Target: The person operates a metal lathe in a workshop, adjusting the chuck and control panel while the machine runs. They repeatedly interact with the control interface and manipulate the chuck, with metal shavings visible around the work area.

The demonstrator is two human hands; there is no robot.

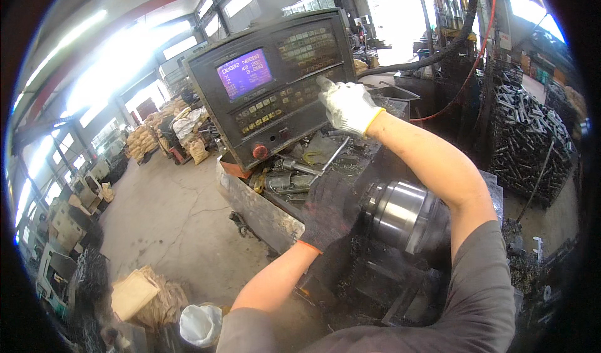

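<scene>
My right hand (350,109), in a white glove, is raised to the right side of a machine control panel (219,118). Its stained index fingertip reaches the panel's keys, and nothing shows in the hand. The panel has a lit purple screen (245,74), rows of keys and a red round button (260,151). Lower down, my left hand (327,218) wears a dark glove with an orange cuff. It lies between the hand tools and a shiny steel lathe chuck (400,210). Its fingers blend into the dark machine, so their grip is hidden.
A metal bar tool (336,154) and wrenches (291,181) lie on the tray below the panel. To the right, a large bin (532,140) holds many metal parts. A red hose (481,58) hangs nearby. Stacked sacks (149,137) and a white bucket (200,325) stand at left.
</scene>
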